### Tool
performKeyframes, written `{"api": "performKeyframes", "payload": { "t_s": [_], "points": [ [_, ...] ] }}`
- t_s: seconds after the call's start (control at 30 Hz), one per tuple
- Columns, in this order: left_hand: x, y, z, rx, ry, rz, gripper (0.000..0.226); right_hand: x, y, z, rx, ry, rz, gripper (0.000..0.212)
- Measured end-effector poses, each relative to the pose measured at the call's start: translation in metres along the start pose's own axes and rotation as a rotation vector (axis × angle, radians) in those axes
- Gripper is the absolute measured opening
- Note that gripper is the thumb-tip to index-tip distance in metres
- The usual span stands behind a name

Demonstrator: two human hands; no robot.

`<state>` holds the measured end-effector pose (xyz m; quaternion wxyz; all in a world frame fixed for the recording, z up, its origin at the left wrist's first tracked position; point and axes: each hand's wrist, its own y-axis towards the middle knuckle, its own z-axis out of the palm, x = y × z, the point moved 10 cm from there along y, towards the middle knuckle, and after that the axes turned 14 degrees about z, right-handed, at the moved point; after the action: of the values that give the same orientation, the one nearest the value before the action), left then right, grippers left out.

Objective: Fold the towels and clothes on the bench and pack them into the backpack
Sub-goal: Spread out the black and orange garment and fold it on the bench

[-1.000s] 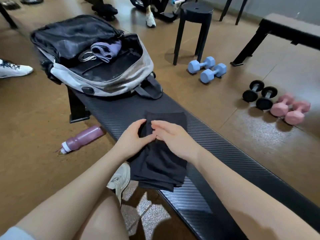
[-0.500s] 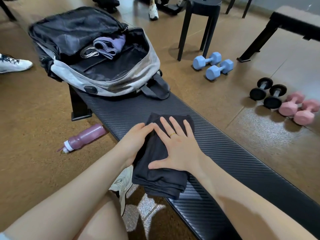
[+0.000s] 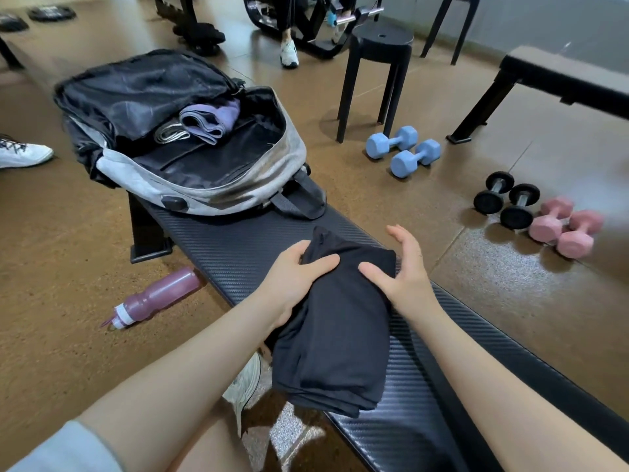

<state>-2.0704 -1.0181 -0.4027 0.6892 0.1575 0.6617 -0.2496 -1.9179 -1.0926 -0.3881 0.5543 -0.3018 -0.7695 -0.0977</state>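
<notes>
A folded black garment [image 3: 333, 332] lies on the black bench [image 3: 442, 386] in front of me. My left hand [image 3: 292, 281] grips its far left edge, thumb on top and fingers curled beneath. My right hand [image 3: 405, 267] takes hold of the far right edge, thumb on the cloth and fingers curved around the side. The grey backpack [image 3: 218, 192] lies open at the far end of the bench. A folded purple towel [image 3: 211, 120] and a grey strap sit inside it.
A maroon bottle [image 3: 156, 294] lies on the floor left of the bench. Blue dumbbells [image 3: 405, 151], black dumbbells [image 3: 507, 199] and pink dumbbells [image 3: 565, 226] sit on the floor to the right. A black stool [image 3: 377, 66] stands behind. A second bench [image 3: 558, 80] is far right.
My right hand has lifted off the top of the garment and moved to its far right edge. My left hand has tightened on the left edge, and the far end has risen.
</notes>
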Motion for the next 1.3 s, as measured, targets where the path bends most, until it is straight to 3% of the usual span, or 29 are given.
{"api": "performKeyframes", "payload": {
  "t_s": [0.1,0.13,0.23,0.37,0.47,0.57,0.63,0.7,0.8,0.9,1.03,1.17,1.23,1.3],
  "points": [
    [-0.012,0.0,-0.002,0.018,-0.094,0.09,0.018,-0.024,0.002,0.021,0.278,0.636,0.34,0.082],
    [-0.018,-0.001,-0.004,0.016,-0.12,0.126,0.017,-0.024,0.001,0.03,0.359,0.736,0.382,0.084],
    [-0.036,0.004,-0.018,-0.006,-0.144,0.238,0.022,-0.01,0.003,0.056,0.499,0.749,0.407,0.08],
    [-0.066,0.02,-0.052,-0.094,-0.173,0.373,0.026,0.032,0.028,0.075,0.477,0.73,0.309,0.087],
    [-0.089,0.038,-0.073,-0.065,-0.159,0.46,0.027,0.074,0.053,0.085,0.452,0.655,0.158,0.09],
    [-0.115,0.06,-0.098,-0.005,-0.086,0.573,0.029,0.117,0.08,0.103,0.489,0.608,0.055,0.076],
    [-0.135,0.078,-0.123,-0.01,-0.048,0.654,0.028,0.149,0.1,0.119,0.528,0.6,0.0,0.08],
    [-0.154,0.101,-0.152,-0.047,-0.005,0.698,0.028,0.179,0.126,0.137,0.548,0.616,-0.021,0.064],
    [-0.177,0.142,-0.196,-0.073,0.1,0.68,0.042,0.216,0.171,0.167,0.516,0.679,0.045,0.033],
    [-0.18,0.183,-0.223,-0.005,0.138,0.571,0.069,0.235,0.211,0.198,0.49,0.736,0.186,0.032],
    [-0.165,0.23,-0.251,-0.034,0.459,0.493,0.065,0.213,0.246,0.238,0.439,0.725,0.388,0.026],
    [-0.109,0.27,-0.247,0.133,0.758,0.333,0.072,0.143,0.275,0.247,0.176,0.546,0.551,0.047],
    [-0.092,0.279,-0.238,0.195,0.892,0.336,0.071,0.127,0.288,0.232,-0.004,0.406,0.529,0.07],
    [-0.085,0.28,-0.227,0.236,1.043,0.332,0.07,0.131,0.291,0.217,-0.139,0.091,0.462,0.082]
  ]
}}
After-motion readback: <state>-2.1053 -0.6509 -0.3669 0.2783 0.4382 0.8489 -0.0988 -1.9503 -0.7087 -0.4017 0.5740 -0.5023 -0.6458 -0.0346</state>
